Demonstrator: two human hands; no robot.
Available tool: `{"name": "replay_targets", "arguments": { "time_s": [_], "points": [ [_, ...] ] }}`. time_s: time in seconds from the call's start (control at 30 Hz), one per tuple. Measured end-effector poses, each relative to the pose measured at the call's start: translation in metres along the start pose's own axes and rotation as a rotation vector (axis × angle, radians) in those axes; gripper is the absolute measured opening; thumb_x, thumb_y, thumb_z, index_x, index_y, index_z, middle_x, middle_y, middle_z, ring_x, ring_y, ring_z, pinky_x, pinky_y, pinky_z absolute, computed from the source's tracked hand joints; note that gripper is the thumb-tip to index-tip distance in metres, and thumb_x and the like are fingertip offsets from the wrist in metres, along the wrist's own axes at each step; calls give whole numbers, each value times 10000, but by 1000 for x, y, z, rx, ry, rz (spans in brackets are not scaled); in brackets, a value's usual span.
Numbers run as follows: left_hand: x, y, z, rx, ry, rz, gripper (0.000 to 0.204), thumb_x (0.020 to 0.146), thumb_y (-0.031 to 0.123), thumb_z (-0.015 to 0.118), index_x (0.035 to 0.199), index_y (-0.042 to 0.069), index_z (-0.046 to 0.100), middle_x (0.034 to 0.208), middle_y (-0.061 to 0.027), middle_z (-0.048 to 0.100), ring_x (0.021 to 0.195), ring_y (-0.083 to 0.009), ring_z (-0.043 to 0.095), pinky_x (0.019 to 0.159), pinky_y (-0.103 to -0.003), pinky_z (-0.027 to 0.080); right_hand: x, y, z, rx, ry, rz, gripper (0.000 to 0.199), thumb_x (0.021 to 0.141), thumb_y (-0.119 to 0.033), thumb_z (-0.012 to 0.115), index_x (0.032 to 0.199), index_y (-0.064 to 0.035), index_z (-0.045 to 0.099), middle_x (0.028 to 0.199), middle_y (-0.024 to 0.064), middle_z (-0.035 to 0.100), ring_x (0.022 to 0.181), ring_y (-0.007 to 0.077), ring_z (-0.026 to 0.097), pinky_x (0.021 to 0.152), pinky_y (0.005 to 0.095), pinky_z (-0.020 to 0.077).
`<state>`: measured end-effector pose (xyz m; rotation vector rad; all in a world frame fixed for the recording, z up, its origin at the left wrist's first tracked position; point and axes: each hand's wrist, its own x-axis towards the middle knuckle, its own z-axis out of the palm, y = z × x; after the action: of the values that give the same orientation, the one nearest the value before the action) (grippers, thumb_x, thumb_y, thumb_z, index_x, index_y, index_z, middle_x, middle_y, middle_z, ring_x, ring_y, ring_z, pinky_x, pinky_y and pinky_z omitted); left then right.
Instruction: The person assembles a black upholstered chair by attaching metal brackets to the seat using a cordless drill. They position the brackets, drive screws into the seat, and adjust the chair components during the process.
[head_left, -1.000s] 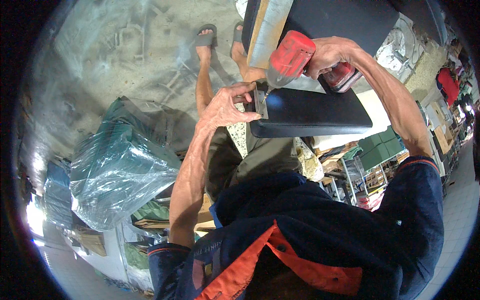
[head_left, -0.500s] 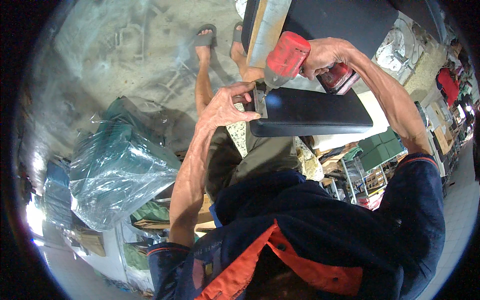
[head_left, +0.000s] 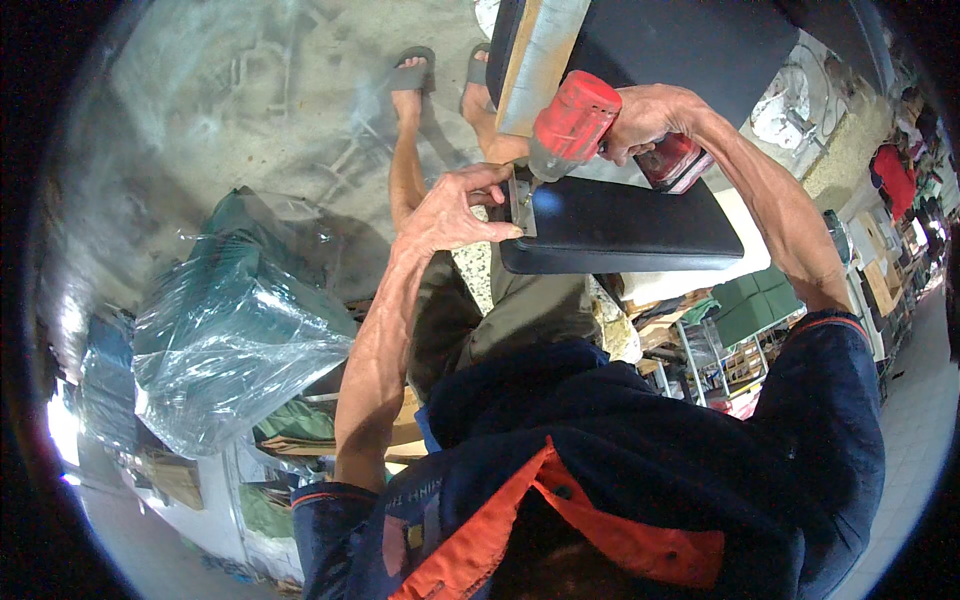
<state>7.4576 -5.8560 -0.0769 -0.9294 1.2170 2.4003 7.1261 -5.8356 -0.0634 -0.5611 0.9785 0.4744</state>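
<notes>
A black padded panel (head_left: 630,225) lies in front of me, with a small metal plate (head_left: 522,212) against its left end. My left hand (head_left: 452,210) pinches the plate between thumb and fingers, pressing it to that end. Wrapped round the handle of a red cordless drill (head_left: 578,112) is my right hand (head_left: 645,118). The drill's nose points down at the plate, and a small light spot shines on the panel beside it. The drill's tip is close to the plate; whether it touches a screw is too small to tell.
Beyond the panel stands a large black padded piece (head_left: 690,50) with a wood and metal edge (head_left: 540,65). At left sits a green bundle in clear plastic wrap (head_left: 240,330). Shelving with boxes (head_left: 740,360) stands at right. White material (head_left: 735,205) lies under the panel.
The drill and my right hand have shifted down slightly. My left hand keeps its grip on the plate, and the panel stays nearly in place.
</notes>
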Motion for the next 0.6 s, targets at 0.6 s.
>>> {"name": "replay_targets", "arguments": {
  "time_s": [0.6],
  "points": [
    [0,-1,2,-17,-17,-33,832,683,90,947,1405,-93,578,1213,-97,635,1001,-123,609,1001,-313,566,19,5,2,-79,4,-84,170,624,-61,687,614,-105,522,520,-28,458,434,127,419,413,327,299]
  ]
}}
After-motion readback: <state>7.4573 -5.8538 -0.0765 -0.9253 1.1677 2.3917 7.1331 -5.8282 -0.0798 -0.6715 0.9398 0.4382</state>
